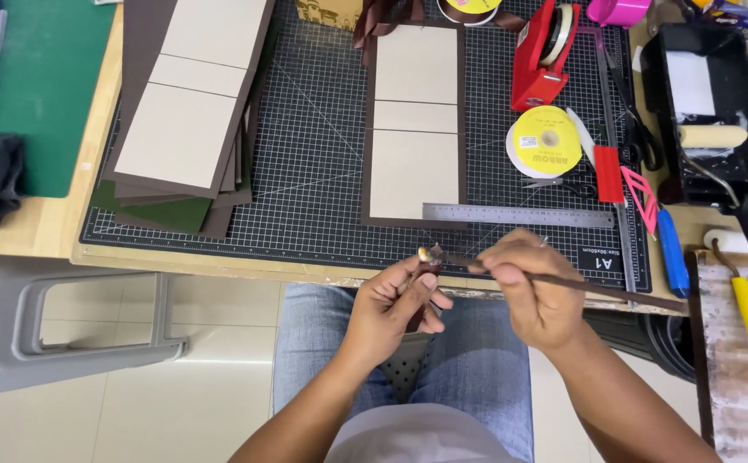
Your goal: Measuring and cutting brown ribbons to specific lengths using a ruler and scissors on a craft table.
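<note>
Partly hidden by curled fingers, a small object in the left hand (391, 309) is hard to identify, though a lighter-like tip shows at its thumb, just beside the end of the dark brown ribbon (563, 281) pinched in the right hand (533, 287), above the lap below the table edge.

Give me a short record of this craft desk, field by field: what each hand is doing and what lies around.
Left hand: pinches one end of a thin brown ribbon
Right hand: grips the same ribbon further along
Work piece: brown sheet with three pale boards, on the gridded cutting mat
Ruler: steel ruler, across the sheet's lower right corner
Left pile: stack of similar sheets
Right side: red tape dispenser, yellow reel, black roller tray
</note>
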